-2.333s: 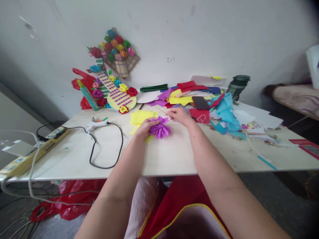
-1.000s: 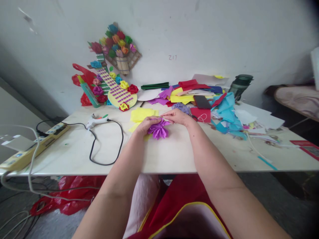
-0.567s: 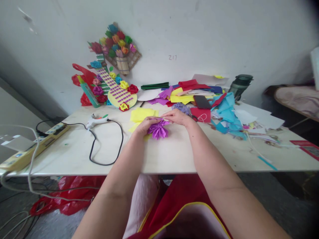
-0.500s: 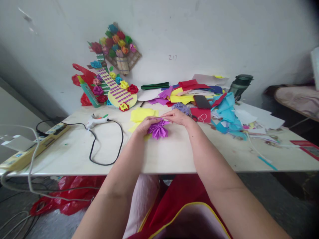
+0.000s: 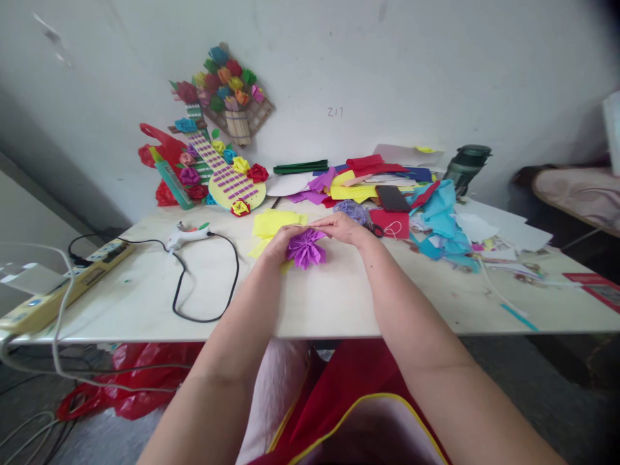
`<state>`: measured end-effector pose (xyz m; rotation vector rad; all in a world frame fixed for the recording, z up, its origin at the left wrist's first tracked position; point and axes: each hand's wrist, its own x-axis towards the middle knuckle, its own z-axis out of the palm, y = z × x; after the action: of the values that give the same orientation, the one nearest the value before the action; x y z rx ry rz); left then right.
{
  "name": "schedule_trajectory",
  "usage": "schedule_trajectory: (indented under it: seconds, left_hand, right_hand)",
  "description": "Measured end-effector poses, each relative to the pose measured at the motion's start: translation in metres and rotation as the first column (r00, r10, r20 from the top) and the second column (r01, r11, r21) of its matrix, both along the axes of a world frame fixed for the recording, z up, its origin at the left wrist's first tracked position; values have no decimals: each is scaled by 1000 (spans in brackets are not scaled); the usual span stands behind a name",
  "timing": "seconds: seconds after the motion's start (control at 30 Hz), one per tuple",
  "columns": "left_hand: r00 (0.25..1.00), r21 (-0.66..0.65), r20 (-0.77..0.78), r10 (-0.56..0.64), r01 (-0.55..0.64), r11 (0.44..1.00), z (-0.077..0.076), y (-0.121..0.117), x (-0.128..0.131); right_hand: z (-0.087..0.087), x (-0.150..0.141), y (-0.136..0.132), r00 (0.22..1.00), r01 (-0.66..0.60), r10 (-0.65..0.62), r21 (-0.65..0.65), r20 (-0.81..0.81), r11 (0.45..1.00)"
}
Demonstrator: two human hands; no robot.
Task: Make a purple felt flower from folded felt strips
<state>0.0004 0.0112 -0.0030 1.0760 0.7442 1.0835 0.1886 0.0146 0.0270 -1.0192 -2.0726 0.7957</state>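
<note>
A purple pleated paper flower (image 5: 305, 248) sits just above the white table (image 5: 314, 297), near its middle. My left hand (image 5: 279, 241) curls round the flower's left side and holds it. My right hand (image 5: 345, 227) pinches at the flower's upper right edge with its fingers pressed together. A thin pale stick showed there in the earlier frames; I cannot make it out now. Yellow paper sheets (image 5: 274, 223) lie right behind the hands.
A white glue gun (image 5: 186, 235) with a black cord (image 5: 206, 284) lies to the left, a power strip (image 5: 62, 284) at the far left. Coloured paper scraps (image 5: 382, 181), a dark phone (image 5: 391, 198), a green bottle (image 5: 462, 166) and a paper guitar (image 5: 223, 177) crowd the back.
My right hand has come in from the right and closed on the flower's upper edge. The flower has turned slightly and looks more bunched. My left hand has barely moved.
</note>
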Motion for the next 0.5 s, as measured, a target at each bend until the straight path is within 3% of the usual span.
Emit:
schedule_trajectory:
  seconds: [0.5]
  left_hand:
    - [1000,-9,-3,10,-10,1000,-1,0,1]
  right_hand:
    - [-9,1,9,1000,-6,6,29,-2,1000]
